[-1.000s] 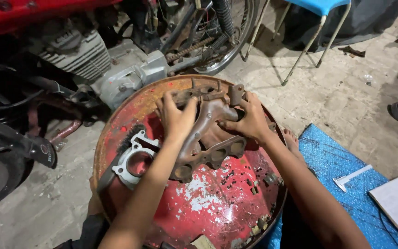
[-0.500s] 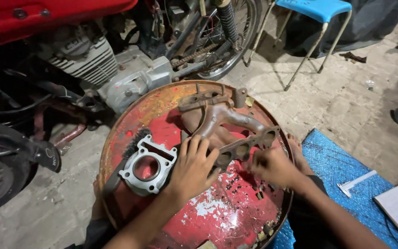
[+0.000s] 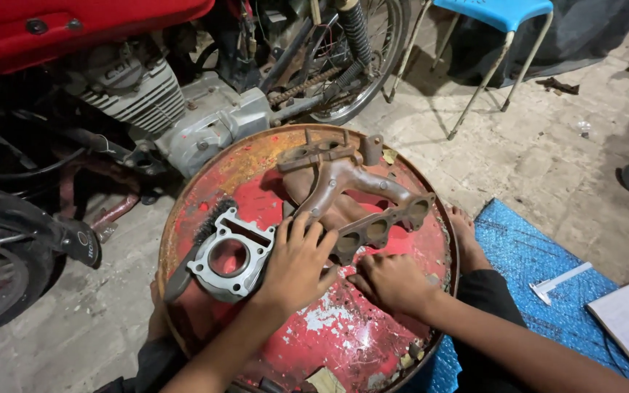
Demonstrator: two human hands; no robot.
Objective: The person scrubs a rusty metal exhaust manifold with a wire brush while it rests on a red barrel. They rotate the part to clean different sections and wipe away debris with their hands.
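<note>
In the head view, a rusty exhaust manifold is seen lying flat on the upturned end of a red, rust-edged drum, which serves as the bench. Its row of port openings faces the person, and its pipes run away toward the drum's far rim. The left hand is laid palm down with fingers spread, holding nothing; its fingertips touch the near edge of the manifold, and its thumb side rests just beside a grey engine cylinder block. The right hand is pressed flat on the drum's surface, loosely curled and empty, just below the flange of ports.

Judged from this, the manifold is already set down and released, and the handling of the cylinder block is not yet begun. A brush lies partly under the block. A red motorcycle stands behind the drum, with a blue stool beyond.
</note>
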